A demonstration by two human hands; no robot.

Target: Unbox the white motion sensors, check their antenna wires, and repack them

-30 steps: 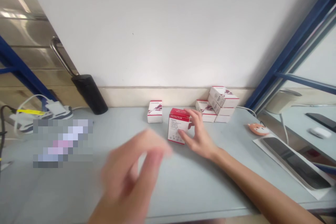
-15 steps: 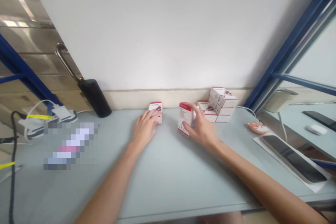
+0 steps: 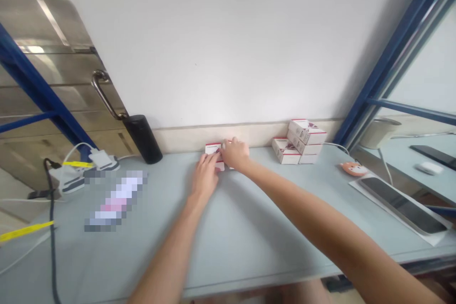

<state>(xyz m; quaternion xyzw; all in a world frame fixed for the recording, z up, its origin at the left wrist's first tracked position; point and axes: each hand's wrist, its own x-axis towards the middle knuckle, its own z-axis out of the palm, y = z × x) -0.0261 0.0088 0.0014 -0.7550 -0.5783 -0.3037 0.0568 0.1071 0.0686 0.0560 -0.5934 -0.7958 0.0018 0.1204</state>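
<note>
A small white cardboard box with a red edge (image 3: 213, 147) stands against the wall at the back of the table. My left hand (image 3: 205, 171) reaches over its front, fingers bent against it and covering its middle. Right beside it, my right hand (image 3: 235, 153) is closed around a second such box, which is almost wholly hidden behind the fingers and the back of the hand. Both hands are close together, and their fingertips nearly meet between the boxes.
Several similar boxes (image 3: 308, 140) are stacked to the right by the wall. At left stand a black cylinder (image 3: 143, 140) and power strips (image 3: 103, 161) with cables, near a blurred-out item (image 3: 119, 199). An orange animal-faced object (image 3: 352, 169) and a dark phone-like slab (image 3: 402, 204) lie at right.
My right hand has carried its box leftward and back, from the middle of the table to beside the box under my left hand. The left hand stays on its box. The view has shifted slightly.
</note>
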